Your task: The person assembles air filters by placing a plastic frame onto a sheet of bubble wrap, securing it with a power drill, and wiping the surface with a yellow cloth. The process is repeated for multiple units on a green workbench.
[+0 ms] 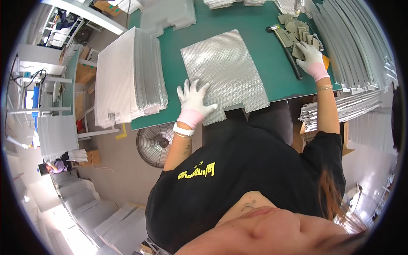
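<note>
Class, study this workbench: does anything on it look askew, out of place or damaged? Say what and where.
The mesh sheet under the left hand lies skewed to the green table edge, its near corner overhanging. The stack of sheets at the left also juts past the edge. No damage shows.

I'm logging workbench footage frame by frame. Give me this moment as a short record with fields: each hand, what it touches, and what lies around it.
surface: green table
left hand: gloved, flat with fingers spread on the near left corner of the silver mesh sheet
right hand: gloved, resting on the pile of small grey pieces; grip unclear
tool: hammer with black handle, lying just left of the right hand
left of sheet: stack of mesh sheets at the table's left end
right: metal strips
below table: fan
</note>
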`<state>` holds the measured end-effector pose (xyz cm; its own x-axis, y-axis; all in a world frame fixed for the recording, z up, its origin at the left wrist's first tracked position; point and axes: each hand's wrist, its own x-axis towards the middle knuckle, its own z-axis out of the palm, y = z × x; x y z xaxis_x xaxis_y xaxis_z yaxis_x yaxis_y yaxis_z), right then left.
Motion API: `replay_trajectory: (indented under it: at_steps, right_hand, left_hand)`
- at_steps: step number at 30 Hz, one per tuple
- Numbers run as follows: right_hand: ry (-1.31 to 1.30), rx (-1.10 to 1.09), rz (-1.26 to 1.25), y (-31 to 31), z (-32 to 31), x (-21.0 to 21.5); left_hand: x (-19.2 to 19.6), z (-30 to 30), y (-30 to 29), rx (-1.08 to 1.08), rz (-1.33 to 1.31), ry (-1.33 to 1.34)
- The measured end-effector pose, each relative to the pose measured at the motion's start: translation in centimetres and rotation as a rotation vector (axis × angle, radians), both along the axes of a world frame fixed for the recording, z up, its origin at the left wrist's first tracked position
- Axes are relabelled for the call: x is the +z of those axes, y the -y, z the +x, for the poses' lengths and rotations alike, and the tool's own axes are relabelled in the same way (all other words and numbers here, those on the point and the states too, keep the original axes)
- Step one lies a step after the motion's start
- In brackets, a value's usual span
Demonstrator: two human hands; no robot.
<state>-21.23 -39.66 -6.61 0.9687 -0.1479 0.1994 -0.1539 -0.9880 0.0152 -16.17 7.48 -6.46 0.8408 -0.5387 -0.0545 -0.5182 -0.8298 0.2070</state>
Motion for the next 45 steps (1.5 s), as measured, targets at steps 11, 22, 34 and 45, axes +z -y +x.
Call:
replay_trajectory:
  at_steps: [11,22,34,45]
  right_hand:
    - [-0.056,0.581,0.350,-21.8,-10.4,1.5]
    - [0.143,0.462,1.162,-25.9,-15.1,-6.7]
    - [-0.394,-0.081,2.269,-27.0,-12.0,-12.6]
    - [-0.041,-0.113,2.118,-28.1,-11.0,-11.3]
  left_hand:
    - [-4.6,-13.0,4.5,-0.115,-1.624,-1.112]
    - [-9.7,-16.8,-0.6,0.127,-1.152,-0.954]
    - [-10.8,-13.0,0.5,0.485,-1.446,-0.950]
    - [-9.0,-12.1,2.5,0.711,-1.782,-1.021]
